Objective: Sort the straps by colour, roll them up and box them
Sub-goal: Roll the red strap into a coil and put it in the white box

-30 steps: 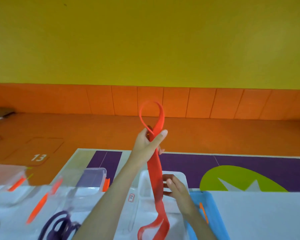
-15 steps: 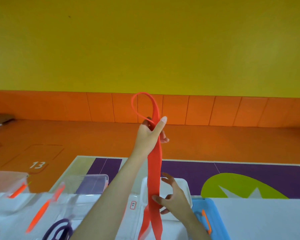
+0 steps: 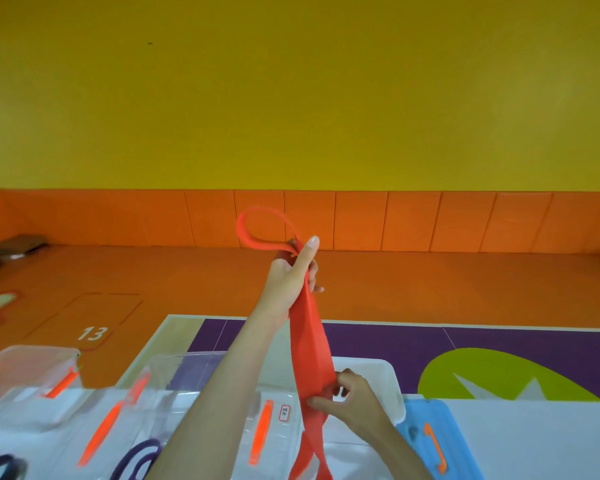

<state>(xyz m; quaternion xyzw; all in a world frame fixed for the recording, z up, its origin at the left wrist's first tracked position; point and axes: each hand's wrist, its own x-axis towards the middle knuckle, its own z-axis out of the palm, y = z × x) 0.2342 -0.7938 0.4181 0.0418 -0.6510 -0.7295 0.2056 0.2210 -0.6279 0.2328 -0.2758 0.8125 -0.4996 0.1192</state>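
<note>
Fingers of left hand curl round red strap | right hand pinches it lower down, above white box

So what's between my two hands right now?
In the head view, only the red strap runs between them, from the raised left hand down to the right hand pinching it.

One red strap, centre frame. One purple strap and one darker strap, lower left. One blue lid, lower right. Two hands: left hand, right hand. At least three clear boxes, overlapping.
</note>
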